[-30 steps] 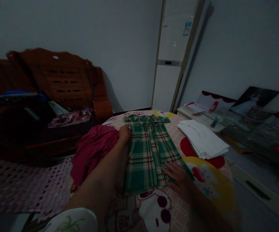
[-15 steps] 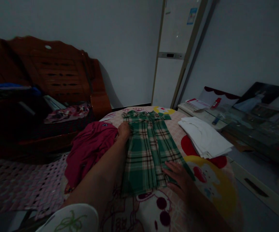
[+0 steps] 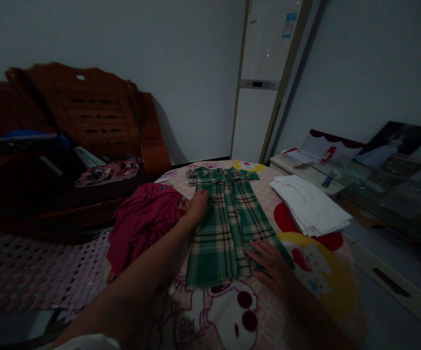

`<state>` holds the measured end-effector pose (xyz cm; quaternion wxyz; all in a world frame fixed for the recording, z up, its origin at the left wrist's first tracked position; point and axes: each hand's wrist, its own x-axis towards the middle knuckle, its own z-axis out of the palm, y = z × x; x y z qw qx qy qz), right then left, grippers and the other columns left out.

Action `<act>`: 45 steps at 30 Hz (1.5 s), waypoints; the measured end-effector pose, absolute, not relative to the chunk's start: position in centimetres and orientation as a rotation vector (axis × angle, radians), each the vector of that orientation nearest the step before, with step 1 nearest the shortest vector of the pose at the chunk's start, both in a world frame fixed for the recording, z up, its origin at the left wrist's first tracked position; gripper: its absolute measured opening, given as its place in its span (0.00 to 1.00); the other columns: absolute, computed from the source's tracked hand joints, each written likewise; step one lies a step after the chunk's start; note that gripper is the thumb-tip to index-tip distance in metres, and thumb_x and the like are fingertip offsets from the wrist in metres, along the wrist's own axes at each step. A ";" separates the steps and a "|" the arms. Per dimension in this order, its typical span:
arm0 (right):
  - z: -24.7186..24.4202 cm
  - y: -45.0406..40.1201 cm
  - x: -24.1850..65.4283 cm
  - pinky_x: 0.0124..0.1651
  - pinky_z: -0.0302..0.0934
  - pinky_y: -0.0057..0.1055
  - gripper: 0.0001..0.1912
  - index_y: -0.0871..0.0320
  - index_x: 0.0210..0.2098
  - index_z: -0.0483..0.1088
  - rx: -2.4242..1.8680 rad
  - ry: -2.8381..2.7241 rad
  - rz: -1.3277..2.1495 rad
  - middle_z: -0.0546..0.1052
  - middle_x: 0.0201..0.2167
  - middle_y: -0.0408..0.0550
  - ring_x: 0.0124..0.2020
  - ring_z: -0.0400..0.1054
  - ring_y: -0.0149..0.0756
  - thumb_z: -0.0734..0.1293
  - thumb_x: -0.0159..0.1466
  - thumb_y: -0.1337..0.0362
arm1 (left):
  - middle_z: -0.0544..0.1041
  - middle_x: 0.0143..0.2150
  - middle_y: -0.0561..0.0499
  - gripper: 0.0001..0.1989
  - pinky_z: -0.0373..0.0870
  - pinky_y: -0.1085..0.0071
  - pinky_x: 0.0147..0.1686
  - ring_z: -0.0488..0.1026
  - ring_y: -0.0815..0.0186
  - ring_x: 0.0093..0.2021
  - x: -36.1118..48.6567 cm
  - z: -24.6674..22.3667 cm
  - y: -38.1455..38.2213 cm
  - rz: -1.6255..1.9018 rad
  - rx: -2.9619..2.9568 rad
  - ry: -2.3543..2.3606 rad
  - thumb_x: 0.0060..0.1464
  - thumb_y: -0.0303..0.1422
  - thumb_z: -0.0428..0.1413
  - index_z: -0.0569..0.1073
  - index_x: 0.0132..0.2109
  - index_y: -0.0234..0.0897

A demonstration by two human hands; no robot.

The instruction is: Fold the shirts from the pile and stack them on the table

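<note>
A green plaid dress (image 3: 215,243) with short sleeves lies spread front up, its collar at the far side and its hem toward me. My left hand (image 3: 197,206) rests on its left edge below the sleeve, fingers stretched forward and close together. Near the hem on the right, my right hand (image 3: 269,260) lies flat with its fingers apart, touching the cloth. Beneath is a round table with a pink patterned cover (image 3: 228,318). To the left of my left forearm sits a crumpled magenta garment (image 3: 143,228).
Folded white cloth (image 3: 308,204) lies at the table's right edge. Beyond it stands a glass-topped cabinet (image 3: 370,194) with papers and a picture. A wooden bench (image 3: 97,114) holding clothes is at the left, near a woven pink seat (image 3: 42,267). A tall white air conditioner (image 3: 256,121) stands behind.
My left hand has shifted right, from the dress's left edge onto the cloth, and its fingers have straightened. My right hand stays near the hem. The view has turned slightly.
</note>
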<state>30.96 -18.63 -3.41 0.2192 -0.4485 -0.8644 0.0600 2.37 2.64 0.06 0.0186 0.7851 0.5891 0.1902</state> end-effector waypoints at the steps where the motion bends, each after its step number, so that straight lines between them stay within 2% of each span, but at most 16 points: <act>1: -3.4 -18.6 30.9 0.64 0.54 0.55 0.26 0.49 0.64 0.62 -1.252 -2.398 0.171 0.63 0.65 0.53 0.66 0.55 0.49 0.62 0.66 0.60 | 0.72 0.53 0.39 0.20 0.64 0.66 0.54 0.68 0.60 0.54 2.1 -0.3 2.2 0.549 2.447 1.801 0.57 0.19 0.44 0.70 0.54 0.32; 4: -3.5 -18.5 30.9 0.64 0.54 0.55 0.26 0.50 0.63 0.63 -1.262 -2.399 0.161 0.64 0.65 0.53 0.66 0.56 0.49 0.63 0.66 0.60 | 0.73 0.51 0.37 0.17 0.62 0.67 0.55 0.69 0.60 0.54 1.1 -0.8 1.5 0.471 2.403 1.819 0.56 0.20 0.46 0.70 0.52 0.30; 11: -4.2 -18.2 31.2 0.63 0.56 0.54 0.25 0.52 0.61 0.66 -1.169 -2.317 0.161 0.68 0.62 0.54 0.64 0.58 0.49 0.64 0.65 0.56 | 0.74 0.53 0.41 0.18 0.63 0.67 0.56 0.69 0.60 0.56 1.5 1.6 -1.4 0.607 2.414 1.678 0.54 0.22 0.51 0.72 0.52 0.35; 13: -4.2 -18.2 31.4 0.61 0.58 0.54 0.23 0.52 0.58 0.70 -1.151 -2.248 0.207 0.71 0.59 0.55 0.63 0.61 0.49 0.66 0.63 0.57 | 0.76 0.51 0.44 0.15 0.64 0.68 0.54 0.71 0.60 0.53 2.3 2.7 -3.4 0.586 2.459 1.544 0.55 0.24 0.52 0.74 0.48 0.36; 16: -4.0 -18.2 31.7 0.60 0.61 0.53 0.20 0.53 0.53 0.73 -1.146 -2.168 0.254 0.75 0.54 0.55 0.58 0.66 0.48 0.67 0.61 0.62 | 0.79 0.37 0.47 0.09 0.67 0.70 0.43 0.75 0.62 0.40 3.1 4.3 -7.3 0.433 2.491 1.224 0.56 0.28 0.52 0.78 0.38 0.37; 18: -3.6 -18.3 32.1 0.59 0.62 0.52 0.20 0.55 0.51 0.74 -1.150 -2.172 0.271 0.76 0.52 0.55 0.56 0.68 0.47 0.66 0.60 0.67 | 0.78 0.33 0.48 0.08 0.66 0.71 0.39 0.74 0.64 0.35 3.3 5.1 -10.1 0.328 2.514 1.052 0.56 0.30 0.53 0.78 0.35 0.38; 20: -3.3 -18.5 32.5 0.59 0.62 0.52 0.23 0.56 0.51 0.74 -1.166 -2.219 0.275 0.76 0.53 0.54 0.56 0.67 0.46 0.63 0.57 0.72 | 0.78 0.34 0.49 0.06 0.66 0.71 0.37 0.74 0.63 0.35 3.3 5.7 -12.8 0.206 2.551 0.899 0.54 0.33 0.57 0.78 0.35 0.39; 22: -3.0 -18.7 32.8 0.60 0.60 0.52 0.28 0.56 0.52 0.74 -1.184 -2.296 0.257 0.74 0.55 0.54 0.58 0.65 0.46 0.61 0.53 0.75 | 0.78 0.38 0.48 0.09 0.66 0.70 0.37 0.74 0.61 0.37 3.3 5.8 -15.2 0.097 2.606 0.848 0.49 0.36 0.61 0.77 0.39 0.40; 25: -2.6 -19.0 32.7 0.61 0.59 0.51 0.32 0.60 0.54 0.72 -1.186 -2.443 0.192 0.71 0.58 0.57 0.60 0.63 0.47 0.59 0.50 0.76 | 0.76 0.43 0.44 0.13 0.68 0.68 0.36 0.73 0.58 0.40 3.7 5.3 -17.7 -0.035 2.727 0.938 0.50 0.33 0.59 0.75 0.44 0.39; 29: -2.6 -19.2 32.0 0.60 0.62 0.49 0.31 0.61 0.56 0.71 -1.222 -2.512 0.001 0.72 0.57 0.58 0.58 0.65 0.47 0.57 0.55 0.78 | 0.74 0.45 0.42 0.14 0.68 0.66 0.35 0.71 0.57 0.43 4.4 3.7 -18.6 -0.085 2.831 1.038 0.55 0.25 0.50 0.72 0.48 0.37; 36: -4.3 -18.0 32.7 0.48 0.69 0.39 0.20 0.60 0.45 0.76 -1.196 -2.441 -0.383 0.78 0.47 0.56 0.46 0.72 0.42 0.58 0.61 0.78 | 0.73 0.46 0.43 0.16 0.68 0.62 0.44 0.68 0.56 0.46 3.5 1.7 -17.6 0.033 2.832 1.023 0.55 0.25 0.52 0.70 0.52 0.36; 39: -3.7 -17.7 33.1 0.45 0.69 0.35 0.18 0.59 0.41 0.77 -1.264 -2.438 -0.352 0.80 0.42 0.54 0.41 0.73 0.39 0.60 0.59 0.78 | 0.74 0.45 0.44 0.19 0.68 0.65 0.44 0.69 0.57 0.46 3.0 1.6 -17.4 0.097 2.770 0.998 0.55 0.24 0.53 0.70 0.54 0.38; 41: -2.6 -17.3 33.1 0.45 0.68 0.33 0.19 0.58 0.40 0.77 -1.312 -2.454 -0.240 0.80 0.39 0.52 0.41 0.73 0.38 0.59 0.58 0.79 | 0.76 0.43 0.46 0.18 0.68 0.68 0.43 0.71 0.60 0.45 2.8 1.8 -16.7 0.157 2.688 0.974 0.53 0.23 0.53 0.73 0.51 0.39; 45: 1.1 -14.0 32.3 0.48 0.66 0.35 0.17 0.57 0.40 0.77 -1.372 -2.458 -0.065 0.79 0.40 0.52 0.43 0.72 0.40 0.61 0.58 0.75 | 0.79 0.44 0.49 0.21 0.68 0.74 0.43 0.74 0.64 0.44 2.4 3.5 -12.4 0.256 2.584 0.816 0.49 0.18 0.50 0.77 0.46 0.39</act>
